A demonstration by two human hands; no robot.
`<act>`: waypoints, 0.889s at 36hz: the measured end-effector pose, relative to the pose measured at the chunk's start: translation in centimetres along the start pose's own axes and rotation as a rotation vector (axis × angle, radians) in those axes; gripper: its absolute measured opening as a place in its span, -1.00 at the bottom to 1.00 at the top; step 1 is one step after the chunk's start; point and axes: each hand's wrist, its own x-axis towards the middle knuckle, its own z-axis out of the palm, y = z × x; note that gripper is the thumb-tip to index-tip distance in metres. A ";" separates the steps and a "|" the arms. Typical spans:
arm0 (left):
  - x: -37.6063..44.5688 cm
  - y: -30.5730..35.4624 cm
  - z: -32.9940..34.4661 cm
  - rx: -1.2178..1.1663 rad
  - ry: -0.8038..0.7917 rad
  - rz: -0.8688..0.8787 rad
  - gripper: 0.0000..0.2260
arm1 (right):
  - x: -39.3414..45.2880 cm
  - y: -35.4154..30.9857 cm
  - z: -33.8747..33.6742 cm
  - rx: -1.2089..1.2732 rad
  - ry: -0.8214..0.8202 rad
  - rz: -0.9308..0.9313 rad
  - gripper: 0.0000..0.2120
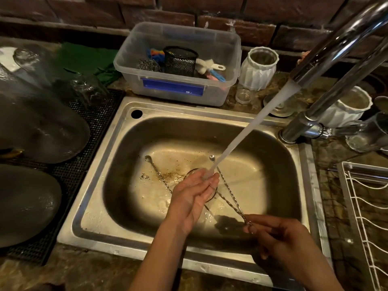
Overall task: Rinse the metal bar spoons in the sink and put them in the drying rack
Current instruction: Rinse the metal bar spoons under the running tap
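Observation:
Water (241, 139) runs from the faucet (336, 49) into the steel sink (109, 177). My right hand (281, 238) pinches the lower ends of two twisted metal bar spoons above the basin. One of them (225, 185) reaches up to its small bowl beside the stream. The other (228, 203) runs to my left hand (193, 198), whose fingertips close on its far end right under the water. A third bar spoon (156, 171) lies on the sink floor at the left, its lower end hidden under my left hand. The white wire drying rack (365, 208) stands at the right edge.
A clear plastic box (178, 85) with scrubbers and a black mesh cup sits behind the sink. Two white ribbed vases (259, 68) (348, 108) and small glasses stand near the faucet base. Upturned glassware (42, 127) rests on a black mat (84, 156) at the left.

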 end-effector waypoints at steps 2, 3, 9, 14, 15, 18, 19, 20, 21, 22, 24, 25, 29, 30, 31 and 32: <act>0.0 -0.1 0.2 0.009 -0.017 -0.007 -0.62 | -0.3 -0.1 -0.1 -0.096 0.027 -0.030 -0.78; 0.0 -0.2 0.2 0.015 -0.024 -0.013 -0.67 | -0.4 -0.1 -0.1 -0.140 0.038 -0.043 -0.78; -0.1 -0.3 0.4 0.047 -0.011 -0.003 -0.73 | -1.1 0.0 -0.3 -0.282 0.071 -0.058 -0.70; -0.1 0.2 0.8 0.021 0.063 0.053 -0.66 | -1.2 -0.1 -0.4 -0.313 0.056 -0.013 -0.77; -0.1 0.3 0.9 0.011 0.073 0.062 -0.69 | -1.0 0.0 -0.2 -0.308 0.071 -0.005 -0.79; -0.1 0.4 1.0 -0.011 0.085 0.090 -0.74 | -0.6 0.1 0.5 -0.271 0.106 0.014 -0.83; 0.0 0.4 1.1 -0.012 0.084 0.102 -0.73 | -0.5 0.1 0.8 -0.263 0.118 0.012 -0.83; 0.0 0.4 1.1 -0.010 0.081 0.112 -0.73 | -0.4 0.1 1.1 -0.252 0.131 0.005 -0.81; 0.0 0.4 1.2 -0.003 0.075 0.119 -0.74 | -0.4 0.1 1.3 -0.239 0.147 -0.005 -0.79; 0.0 0.4 1.3 0.007 0.067 0.123 -0.75 | -0.3 0.1 1.6 -0.228 0.164 -0.016 -0.77; 0.0 0.4 1.5 0.015 0.049 0.127 -0.73 | -0.1 0.0 2.1 -0.223 0.181 -0.039 -0.81; 0.0 0.3 1.6 0.011 0.045 0.130 -0.73 | 0.0 0.0 2.3 -0.220 0.185 -0.049 -0.84; 0.0 0.1 1.7 0.021 0.007 0.147 -0.75 | 0.8 0.0 3.2 -0.185 0.214 -0.079 -0.85; 0.0 0.1 1.8 0.037 -0.005 0.152 -0.77 | 1.0 -0.1 3.4 -0.159 0.219 -0.076 -0.85; 0.1 0.1 1.8 0.051 -0.018 0.157 -0.81 | 1.2 -0.2 3.5 -0.117 0.223 -0.073 -0.85; 0.1 0.1 1.9 0.059 -0.031 0.162 -0.84 | 1.3 -0.3 3.6 -0.068 0.226 -0.073 -0.84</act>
